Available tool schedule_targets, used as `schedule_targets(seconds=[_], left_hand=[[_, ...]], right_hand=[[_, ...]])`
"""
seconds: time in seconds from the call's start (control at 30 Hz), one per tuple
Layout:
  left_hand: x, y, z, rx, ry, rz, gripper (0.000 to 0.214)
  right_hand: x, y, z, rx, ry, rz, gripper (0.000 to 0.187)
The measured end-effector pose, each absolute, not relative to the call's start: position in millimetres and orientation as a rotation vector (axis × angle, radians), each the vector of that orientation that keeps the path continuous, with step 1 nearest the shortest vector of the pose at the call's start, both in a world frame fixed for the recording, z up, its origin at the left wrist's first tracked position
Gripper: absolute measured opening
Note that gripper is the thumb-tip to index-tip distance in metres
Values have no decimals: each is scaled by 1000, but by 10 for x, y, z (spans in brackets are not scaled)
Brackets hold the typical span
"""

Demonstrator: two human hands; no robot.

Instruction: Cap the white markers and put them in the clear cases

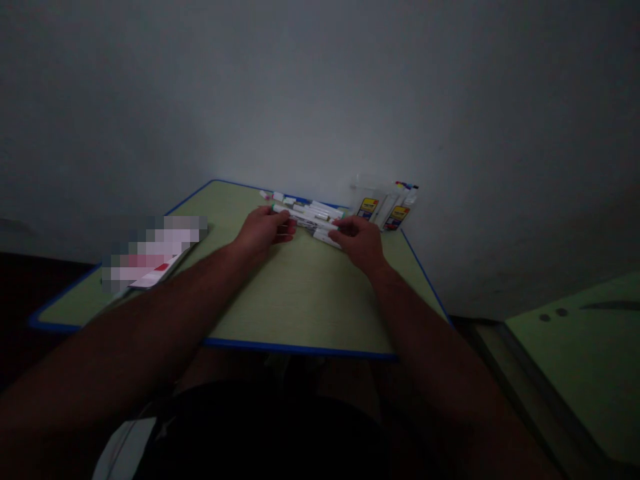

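Several white markers (320,212) lie in a loose pile toward the back of the table. At the left end of the pile my left hand (261,231) is closed on a white marker (281,210) with a green end, its lower fingers curled below. My right hand (361,244) pinches the right end of a white marker with thumb and forefinger; whether it is the same one I cannot tell. Another white marker (326,239) lies just under the right fingertips, partly hidden by them.
Behind my right hand stand clear plastic marker cases (369,200) with yellow labels, one holding markers with coloured ends. At the left of the blue-edged table (300,313) lies a blurred pink-and-white item (159,257). A grey wall (300,93) rises behind the table.
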State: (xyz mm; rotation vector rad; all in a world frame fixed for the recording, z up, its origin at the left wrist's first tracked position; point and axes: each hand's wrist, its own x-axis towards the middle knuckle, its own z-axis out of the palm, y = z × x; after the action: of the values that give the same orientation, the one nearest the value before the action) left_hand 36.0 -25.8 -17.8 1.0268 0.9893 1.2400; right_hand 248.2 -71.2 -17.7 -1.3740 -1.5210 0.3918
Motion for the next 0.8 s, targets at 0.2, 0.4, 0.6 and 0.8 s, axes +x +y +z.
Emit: schedule_targets(seconds=[0.2,0.4,0.6,0.8], left_hand=[[366,-268,-139,930,1056,1139,3],[373,-310,-51,832,1046,1120,13],[373,-294,-73,820,1037,1122,11],[361,-282,-105,908,919,1197,6]], right_hand=[[2438,-753,-151,-1254,-1575,433,25],[2375,-779,-153,-1131,-1598,458,24],[2339,-797,-152,-1117,-1587,471,24],[2358,-779,-179,-1162,-1593,381,19]])
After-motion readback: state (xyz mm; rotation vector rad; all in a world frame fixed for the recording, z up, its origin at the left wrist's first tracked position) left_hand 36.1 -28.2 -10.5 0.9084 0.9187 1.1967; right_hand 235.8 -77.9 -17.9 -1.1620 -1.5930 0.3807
